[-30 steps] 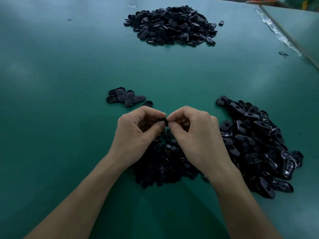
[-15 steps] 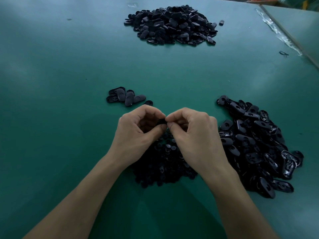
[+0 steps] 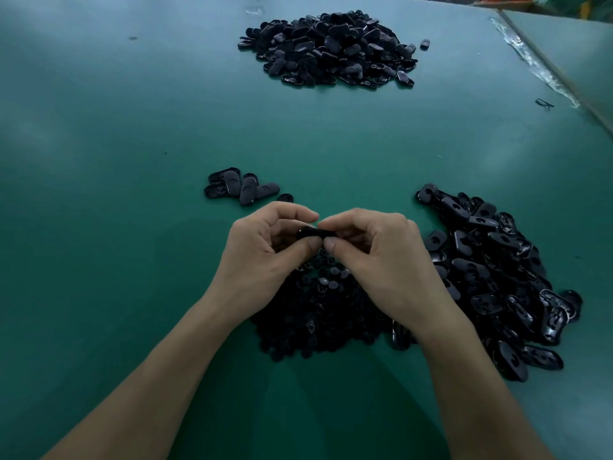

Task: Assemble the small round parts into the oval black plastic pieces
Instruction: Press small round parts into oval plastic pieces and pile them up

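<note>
The left hand (image 3: 265, 257) and right hand (image 3: 381, 260) meet above the counter (image 3: 132, 227). Each grip is narrow, pinching 1 end of an oval black piece (image 3: 313, 233) just over the heap of small round parts (image 3: 318, 310). This looks like the pressing-in step, though I cannot tell if the part is seated. Next probably calls for a firm squeeze, then laying it with the finished few (image 3: 242, 187).
</note>
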`<state>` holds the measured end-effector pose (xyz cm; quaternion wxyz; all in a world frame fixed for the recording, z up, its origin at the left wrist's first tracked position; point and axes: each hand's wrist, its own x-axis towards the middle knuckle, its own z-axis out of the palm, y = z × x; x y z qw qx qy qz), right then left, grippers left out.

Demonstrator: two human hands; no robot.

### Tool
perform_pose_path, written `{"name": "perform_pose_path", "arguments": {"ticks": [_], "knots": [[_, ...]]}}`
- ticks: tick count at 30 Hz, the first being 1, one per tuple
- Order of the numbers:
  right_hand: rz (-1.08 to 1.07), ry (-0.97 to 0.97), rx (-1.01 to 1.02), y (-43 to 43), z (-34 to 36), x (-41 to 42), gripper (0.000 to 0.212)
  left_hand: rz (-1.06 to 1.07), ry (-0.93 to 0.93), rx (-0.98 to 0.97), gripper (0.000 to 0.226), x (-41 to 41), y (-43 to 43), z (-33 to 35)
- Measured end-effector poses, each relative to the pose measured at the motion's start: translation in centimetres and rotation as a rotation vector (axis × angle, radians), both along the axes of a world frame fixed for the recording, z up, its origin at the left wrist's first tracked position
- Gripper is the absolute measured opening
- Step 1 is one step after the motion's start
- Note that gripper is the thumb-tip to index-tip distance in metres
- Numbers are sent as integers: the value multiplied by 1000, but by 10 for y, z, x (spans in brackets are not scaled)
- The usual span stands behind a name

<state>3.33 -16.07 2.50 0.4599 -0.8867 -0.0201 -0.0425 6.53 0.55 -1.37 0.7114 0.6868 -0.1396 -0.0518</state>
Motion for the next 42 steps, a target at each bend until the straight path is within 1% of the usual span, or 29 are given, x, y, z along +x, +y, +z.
{"name": "perform_pose_path", "arguments": {"ticks": [3,5,9,15,22,26,35,42], "knots": [[-4,-16,48,-2,-2,0,17,4,21,-17,27,1,0,-1],[-12,-14,86,-3,-3,0,14,20,21,-19,24,1,-1,-1],[3,-3,64,-6,-4,1,15,39,18,-11,23,2,-1,-1],[-15,-8,83,-4,-5,0,18,36,22,-15,23,2,0,-2],[-60,-23,50,2,-5,-1,13,45,23,9,27,3,0,-2],[-76,-18,87,4,-5,0,15,49,30,-8,25,3,0,0],[-5,23,124,-3,-2,0,18,35,50,-40,26,1,1,0],[-11,13,68,-3,-1,-2,15,28,58,-40,25,2,1,1]]}}
